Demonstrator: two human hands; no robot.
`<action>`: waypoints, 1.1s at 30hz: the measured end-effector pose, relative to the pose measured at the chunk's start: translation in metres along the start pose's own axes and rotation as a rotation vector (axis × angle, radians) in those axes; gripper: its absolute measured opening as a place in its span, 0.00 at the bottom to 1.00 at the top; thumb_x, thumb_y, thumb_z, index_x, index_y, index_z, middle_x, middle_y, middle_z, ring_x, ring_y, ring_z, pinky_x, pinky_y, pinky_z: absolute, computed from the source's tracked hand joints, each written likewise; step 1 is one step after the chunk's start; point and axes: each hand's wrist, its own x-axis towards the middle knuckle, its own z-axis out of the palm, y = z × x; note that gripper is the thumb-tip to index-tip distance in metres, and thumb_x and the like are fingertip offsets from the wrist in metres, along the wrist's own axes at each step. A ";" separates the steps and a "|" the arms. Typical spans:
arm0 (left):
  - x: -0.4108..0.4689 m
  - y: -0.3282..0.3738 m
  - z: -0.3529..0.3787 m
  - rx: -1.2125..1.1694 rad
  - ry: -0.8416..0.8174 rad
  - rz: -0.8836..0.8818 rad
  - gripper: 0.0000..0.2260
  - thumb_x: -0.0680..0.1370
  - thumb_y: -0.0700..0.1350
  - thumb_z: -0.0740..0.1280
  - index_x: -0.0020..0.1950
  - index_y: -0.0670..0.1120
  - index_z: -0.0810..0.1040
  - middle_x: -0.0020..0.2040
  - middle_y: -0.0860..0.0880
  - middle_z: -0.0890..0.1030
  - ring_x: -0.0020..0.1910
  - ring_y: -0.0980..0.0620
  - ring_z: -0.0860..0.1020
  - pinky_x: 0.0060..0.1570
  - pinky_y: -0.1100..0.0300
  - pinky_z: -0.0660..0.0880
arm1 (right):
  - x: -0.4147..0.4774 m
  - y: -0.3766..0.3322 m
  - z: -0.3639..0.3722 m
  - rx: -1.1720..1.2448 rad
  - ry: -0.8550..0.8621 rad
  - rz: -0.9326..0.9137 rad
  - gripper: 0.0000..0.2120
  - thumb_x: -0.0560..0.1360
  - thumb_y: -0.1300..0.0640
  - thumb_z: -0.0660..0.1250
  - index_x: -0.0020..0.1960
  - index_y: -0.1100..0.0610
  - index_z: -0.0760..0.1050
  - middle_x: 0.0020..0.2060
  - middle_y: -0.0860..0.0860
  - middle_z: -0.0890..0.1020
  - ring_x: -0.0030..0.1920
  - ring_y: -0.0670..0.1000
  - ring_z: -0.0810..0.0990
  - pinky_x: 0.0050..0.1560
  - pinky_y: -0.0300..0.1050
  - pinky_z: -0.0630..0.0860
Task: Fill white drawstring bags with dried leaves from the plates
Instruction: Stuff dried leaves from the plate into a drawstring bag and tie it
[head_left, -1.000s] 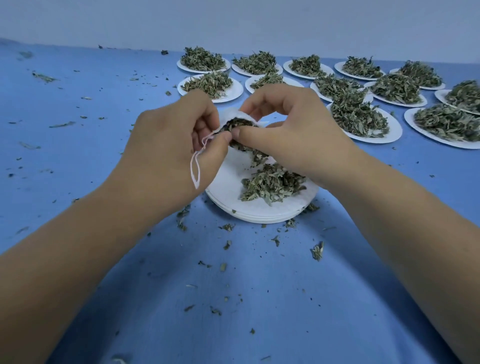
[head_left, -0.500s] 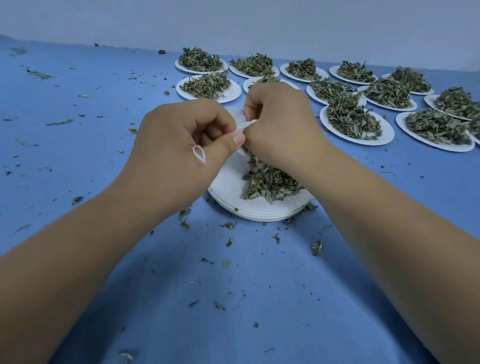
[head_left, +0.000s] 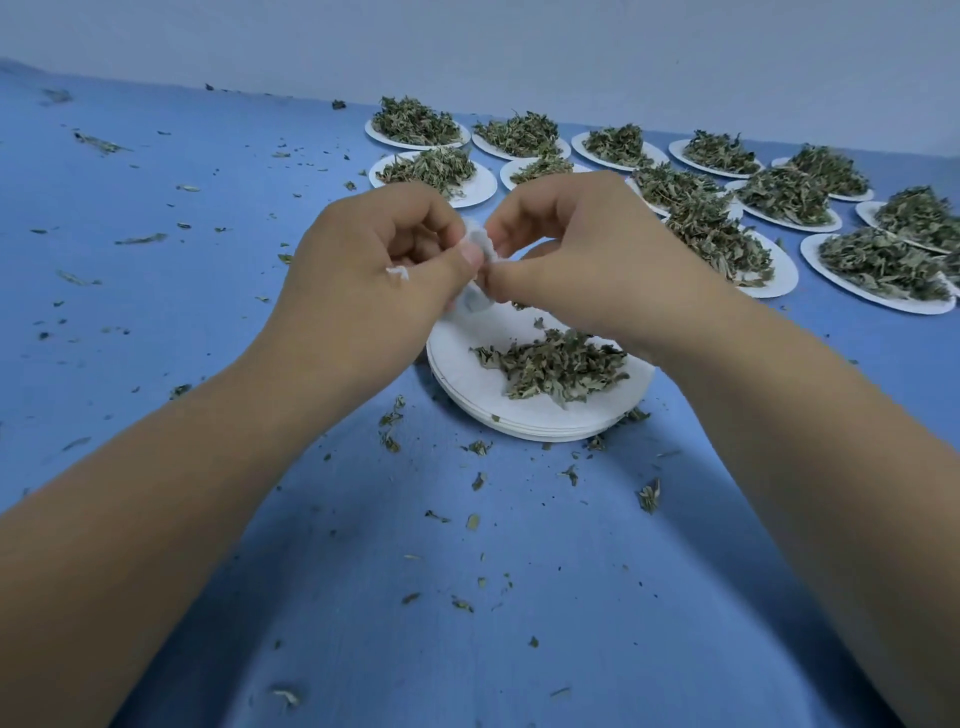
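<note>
Where leaves (head_left: 649, 496) scatter, blue table (head_left: 156, 322), pale wall (head_left: 467, 41).

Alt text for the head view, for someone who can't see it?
The left hand and right hand pinch a white fabric drawstring bag above a stack of white paper plates holding dried green leaves. More leaf-heaped plates sit behind on the blue table.

A stack of plates (head_left: 545, 432) sits on the surface (head_left: 182, 322), leaves (head_left: 556, 364) on top. The left hand (head_left: 363, 270) and right hand (head_left: 587, 249) meet above its far left edge, a bag (head_left: 480, 245) between them. More leaf-filled plates (head_left: 483, 186) lie behind, rightward.
</note>
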 end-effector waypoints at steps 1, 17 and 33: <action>0.000 0.001 0.000 -0.028 -0.024 -0.002 0.07 0.75 0.49 0.69 0.43 0.47 0.80 0.35 0.46 0.82 0.36 0.46 0.81 0.37 0.48 0.81 | 0.003 0.002 0.004 -0.065 0.022 -0.017 0.06 0.71 0.59 0.76 0.43 0.50 0.80 0.40 0.48 0.85 0.33 0.41 0.79 0.28 0.31 0.70; -0.004 -0.005 -0.002 0.330 0.023 0.110 0.06 0.74 0.42 0.71 0.40 0.51 0.77 0.31 0.52 0.76 0.34 0.55 0.76 0.34 0.72 0.70 | 0.011 0.002 0.012 -0.245 0.043 -0.065 0.10 0.73 0.53 0.73 0.53 0.48 0.78 0.51 0.42 0.81 0.47 0.41 0.82 0.42 0.37 0.77; 0.003 -0.012 -0.010 0.519 0.058 0.023 0.08 0.71 0.45 0.68 0.35 0.49 0.71 0.29 0.53 0.73 0.32 0.56 0.72 0.29 0.66 0.65 | -0.006 -0.009 0.021 0.141 -0.097 -0.203 0.06 0.75 0.63 0.75 0.42 0.56 0.80 0.39 0.47 0.83 0.38 0.49 0.81 0.42 0.41 0.76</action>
